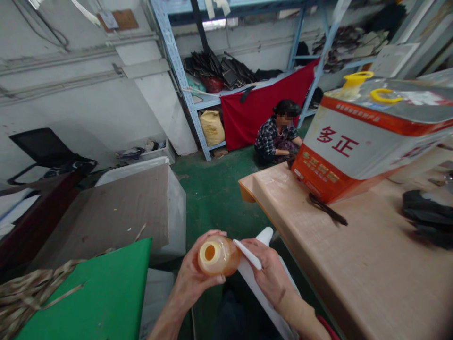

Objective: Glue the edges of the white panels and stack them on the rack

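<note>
My left hand [193, 274] is wrapped round an amber, translucent bottle [224, 257] whose open mouth faces up toward the camera. My right hand [267, 271], closed beside the bottle, grips a white sheet-like item [260, 293]. One narrow white end sticks out over the fingers near the bottle, and another rounded end shows behind the hand. Both hands are low in the middle, between the green board and the brown table. What the white item is made of is not plain.
A brown-topped table [375, 255] on the right bears a large orange and white tin [347, 146] and a black bag [428, 217]. A green board [102, 288] and a lidded bin [177, 203] stand left. A person [274, 137] crouches ahead by blue shelving [177, 61].
</note>
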`<state>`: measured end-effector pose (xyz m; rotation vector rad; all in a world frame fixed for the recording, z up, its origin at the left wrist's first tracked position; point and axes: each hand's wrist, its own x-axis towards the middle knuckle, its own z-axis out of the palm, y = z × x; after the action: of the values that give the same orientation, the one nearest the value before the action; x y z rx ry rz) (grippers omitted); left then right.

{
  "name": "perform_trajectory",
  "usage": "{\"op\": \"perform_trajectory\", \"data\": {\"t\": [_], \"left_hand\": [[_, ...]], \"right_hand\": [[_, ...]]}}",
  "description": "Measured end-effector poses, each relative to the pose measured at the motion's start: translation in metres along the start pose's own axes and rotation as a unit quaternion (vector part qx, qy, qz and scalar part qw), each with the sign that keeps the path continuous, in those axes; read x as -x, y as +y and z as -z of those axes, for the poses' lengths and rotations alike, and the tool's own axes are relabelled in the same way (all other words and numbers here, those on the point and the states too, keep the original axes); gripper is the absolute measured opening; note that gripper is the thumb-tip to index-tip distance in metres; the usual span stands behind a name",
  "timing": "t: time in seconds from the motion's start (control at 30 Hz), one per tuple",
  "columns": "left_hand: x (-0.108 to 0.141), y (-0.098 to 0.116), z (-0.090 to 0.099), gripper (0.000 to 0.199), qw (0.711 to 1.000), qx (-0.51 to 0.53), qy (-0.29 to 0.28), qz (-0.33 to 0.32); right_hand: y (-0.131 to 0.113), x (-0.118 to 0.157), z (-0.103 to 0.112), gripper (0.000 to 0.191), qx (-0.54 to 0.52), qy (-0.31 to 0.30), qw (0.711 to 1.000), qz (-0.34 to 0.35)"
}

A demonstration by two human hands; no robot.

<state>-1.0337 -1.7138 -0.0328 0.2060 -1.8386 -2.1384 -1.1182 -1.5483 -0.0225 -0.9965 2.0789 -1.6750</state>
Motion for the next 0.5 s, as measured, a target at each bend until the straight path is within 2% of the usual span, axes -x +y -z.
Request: {"op": "perform_trajectory", "data": {"t": [0.13, 0.5], "left_hand": [[0.002, -0.007, -0.003, 0.072, 1.0, -0.002, -0.012, -0.002], [0.005, -0.015, -0.007, 0.075, 0.999, -0.001, -0.031, 0.039]], "right_hand": [[0.004, 0.005, 0.003, 0.034, 0.043, -0.008, 0.999, -0.012], [0.007, 0.009, 0.01, 0.027, 0.087, -0.015, 0.996, -0.019]]}}
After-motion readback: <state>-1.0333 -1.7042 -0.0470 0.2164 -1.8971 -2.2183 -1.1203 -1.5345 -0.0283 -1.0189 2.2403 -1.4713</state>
